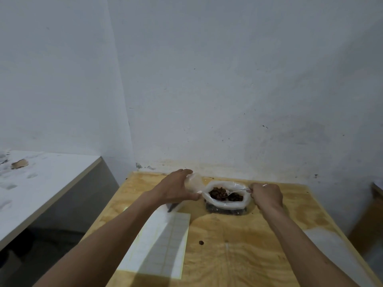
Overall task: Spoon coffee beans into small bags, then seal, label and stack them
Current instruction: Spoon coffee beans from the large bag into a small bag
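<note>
- left hand (176,189) pinches a small clear bag (193,182) beside the big bag of beans (226,196) at the bench's (238,255) far edge
- right hand (267,196) has fingers curled round a clear spoon (238,191) dipped in the beans
- label sheet (161,243) lies nearer, under the left arm

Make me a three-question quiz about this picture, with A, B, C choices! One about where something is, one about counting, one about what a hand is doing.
1. Where does the label sheet lie?
A. On the wooden table, under the left forearm
B. Inside the big bag
C. On the white counter

2. How many loose coffee beans lie alone on the table?
A. None
B. One
C. Five

3. What is the right hand doing?
A. Resting flat on the table
B. Pressing on the wall
C. Gripping a clear spoon that reaches into the big bag of beans

Answers: 1 A, the sheet lies flat on the wood. 2 B, a single dark bean sits near the middle. 3 C, fingers curl round the handle while the left hand holds a small bag.
</note>
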{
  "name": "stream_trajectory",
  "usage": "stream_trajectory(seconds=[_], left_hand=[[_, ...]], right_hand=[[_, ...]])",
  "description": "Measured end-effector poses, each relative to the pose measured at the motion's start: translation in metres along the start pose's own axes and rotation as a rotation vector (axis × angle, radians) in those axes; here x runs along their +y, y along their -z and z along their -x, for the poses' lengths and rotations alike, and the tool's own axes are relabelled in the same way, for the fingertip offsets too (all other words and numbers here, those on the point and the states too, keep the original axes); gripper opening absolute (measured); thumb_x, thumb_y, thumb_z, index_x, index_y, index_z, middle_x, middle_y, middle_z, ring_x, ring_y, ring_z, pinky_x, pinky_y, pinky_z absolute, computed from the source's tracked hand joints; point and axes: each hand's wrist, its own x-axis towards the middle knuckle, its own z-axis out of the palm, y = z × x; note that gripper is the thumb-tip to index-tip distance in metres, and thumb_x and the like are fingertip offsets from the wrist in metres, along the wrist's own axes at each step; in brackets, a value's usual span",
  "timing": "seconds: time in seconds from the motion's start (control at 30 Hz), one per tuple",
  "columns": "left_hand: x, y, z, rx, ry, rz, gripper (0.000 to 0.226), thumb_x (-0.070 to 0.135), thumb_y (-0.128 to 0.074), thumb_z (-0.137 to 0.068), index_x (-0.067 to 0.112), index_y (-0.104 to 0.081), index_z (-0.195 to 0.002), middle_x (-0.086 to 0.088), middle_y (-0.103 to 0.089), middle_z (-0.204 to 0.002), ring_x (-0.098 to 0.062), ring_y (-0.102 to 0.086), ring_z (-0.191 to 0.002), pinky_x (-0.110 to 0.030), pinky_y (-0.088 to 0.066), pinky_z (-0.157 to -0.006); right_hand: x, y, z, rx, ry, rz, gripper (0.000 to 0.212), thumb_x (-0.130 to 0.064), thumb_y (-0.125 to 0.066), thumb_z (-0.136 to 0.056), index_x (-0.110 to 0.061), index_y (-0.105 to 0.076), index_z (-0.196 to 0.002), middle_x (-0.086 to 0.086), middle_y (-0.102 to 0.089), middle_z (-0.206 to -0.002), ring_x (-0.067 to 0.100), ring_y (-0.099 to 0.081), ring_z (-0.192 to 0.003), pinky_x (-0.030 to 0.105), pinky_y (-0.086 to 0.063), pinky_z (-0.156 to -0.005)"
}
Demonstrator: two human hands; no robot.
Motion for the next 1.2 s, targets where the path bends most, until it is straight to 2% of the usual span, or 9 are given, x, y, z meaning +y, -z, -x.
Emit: stream_trajectory(seconds=[0.1,0.37,0.47,0.57,0.67,0.73,0.9,1.1,1.2], left_hand=[[-0.004,0.011,-0.001,-0.001,0.024,0.039,0.098,0.058,-0.081,-0.072,0.015,-0.041,-0.15,-0.002,-0.055,-0.142,-0.02,-0.054,-0.12,-0.033,-0.048,-0.096],[-0.006,0.015,0.006,0.0,0.064,0.056,0.098,0.058,-0.081,-0.073,0.014,-0.041,-0.15,-0.004,-0.056,-0.141,-0.021,-0.056,-0.119,-0.034,-0.049,-0.097],[-0.004,0.014,0.01,0.017,0.064,0.055,0.096,0.054,-0.081,-0.075,0.014,-0.04,-0.152,-0.005,-0.051,-0.148,-0.023,-0.052,-0.128,-0.034,-0.046,-0.102],[-0.003,0.013,0.013,0.051,0.074,0.047,0.092,0.054,-0.08,-0.075,0.014,-0.042,-0.149,-0.004,-0.053,-0.146,-0.022,-0.054,-0.125,-0.034,-0.047,-0.099],[-0.002,0.013,0.014,0.049,0.067,0.028,0.082,0.054,-0.08,-0.077,0.011,-0.051,-0.14,-0.006,-0.061,-0.132,-0.023,-0.059,-0.112,-0.04,-0.052,-0.095],[-0.001,0.013,0.013,0.058,0.068,0.04,0.078,0.052,-0.08,-0.077,0.01,-0.053,-0.137,-0.007,-0.063,-0.126,-0.024,-0.061,-0.108,-0.042,-0.052,-0.094],[0.0,0.014,0.012,0.073,0.056,0.059,0.085,0.051,-0.08,-0.078,0.012,-0.046,-0.146,-0.006,-0.057,-0.139,-0.023,-0.056,-0.119,-0.037,-0.049,-0.097],[0.004,0.017,0.006,0.079,0.055,0.11,0.086,0.056,-0.079,-0.075,0.013,-0.049,-0.144,-0.005,-0.062,-0.132,-0.019,-0.057,-0.108,-0.029,-0.046,-0.085],[0.007,0.016,0.003,0.084,0.053,0.11,0.093,0.06,-0.079,-0.073,0.013,-0.046,-0.147,-0.005,-0.06,-0.136,-0.022,-0.057,-0.114,-0.029,-0.044,-0.086]], right_hand=[[-0.011,0.003,-0.002,0.001,0.007,-0.041,0.022,-0.022,-0.069,-0.082,-0.005,-0.072,-0.069,0.011,-0.071,-0.072,0.03,-0.062,-0.065,0.033,-0.046,-0.062],[-0.046,-0.009,0.017,-0.087,0.141,-0.114,0.027,-0.024,-0.069,-0.088,-0.006,-0.073,-0.069,0.005,-0.066,-0.061,0.022,-0.056,-0.054,0.031,-0.044,-0.058],[-0.051,-0.019,0.029,-0.102,0.251,-0.083,0.038,-0.028,-0.066,-0.093,0.007,-0.073,-0.08,0.017,-0.065,-0.066,0.024,-0.053,-0.056,0.031,-0.041,-0.056],[-0.052,-0.024,0.038,-0.095,0.394,-0.048,0.045,-0.033,-0.063,-0.096,0.006,-0.071,-0.075,0.026,-0.066,-0.067,0.024,-0.05,-0.053,0.032,-0.04,-0.055],[-0.056,-0.024,0.044,-0.069,0.499,-0.003,0.041,-0.034,-0.061,-0.097,-0.006,-0.07,-0.068,0.007,-0.055,-0.051,0.021,-0.047,-0.051,0.033,-0.039,-0.055],[-0.059,-0.021,0.046,-0.032,0.534,0.014,0.038,-0.033,-0.061,-0.097,-0.01,-0.07,-0.069,-0.002,-0.05,-0.048,0.018,-0.047,-0.051,0.033,-0.038,-0.055],[-0.06,-0.003,0.036,0.054,0.532,0.057,0.041,-0.032,-0.061,-0.098,-0.005,-0.068,-0.069,0.002,-0.051,-0.05,0.016,-0.049,-0.053,0.029,-0.038,-0.054],[-0.04,0.016,0.017,0.106,0.518,0.222,0.04,-0.033,-0.059,-0.099,-0.007,-0.072,-0.072,0.008,-0.062,-0.057,0.018,-0.055,-0.054,0.027,-0.036,-0.048],[-0.024,0.019,0.007,0.134,0.505,0.319,0.045,-0.037,-0.057,-0.1,-0.007,-0.067,-0.068,0.007,-0.06,-0.054,0.022,-0.056,-0.052,0.028,-0.036,-0.047]])
